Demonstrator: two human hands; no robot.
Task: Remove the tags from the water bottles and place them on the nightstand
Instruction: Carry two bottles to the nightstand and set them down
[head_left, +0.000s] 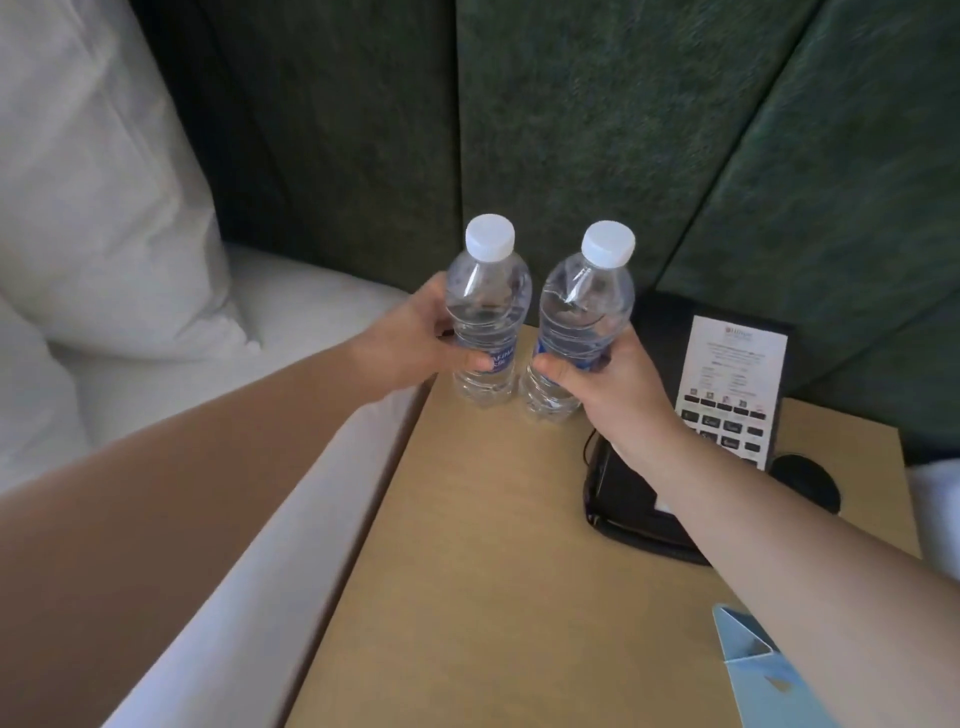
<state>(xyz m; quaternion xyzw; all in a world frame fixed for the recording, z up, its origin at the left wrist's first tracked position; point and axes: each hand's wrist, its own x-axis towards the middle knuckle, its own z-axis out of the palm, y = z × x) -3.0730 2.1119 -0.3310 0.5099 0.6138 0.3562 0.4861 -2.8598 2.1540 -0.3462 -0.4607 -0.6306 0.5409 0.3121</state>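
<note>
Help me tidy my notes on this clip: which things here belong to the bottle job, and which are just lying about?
Part of the job:
- left bottle, held by the left hand
- right bottle, held by the right hand
- nightstand
- light blue folded card, possibly a removed tag

Just lying about:
- phone
- pillow
- bed
- green headboard

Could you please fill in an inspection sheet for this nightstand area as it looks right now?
Surface: tan nightstand, bare at the front.
Job's things: two water bottles, left bottle and right bottle, upright, side by side, white caps on; no tags seen on them.
Clutter: black phone with a white card; blue folded card at the front right.
Grippers: left hand grips the left bottle; right hand grips the right bottle.
Cables: thin black cord by the phone.
Surroundings: green padded headboard, white pillow.
</note>
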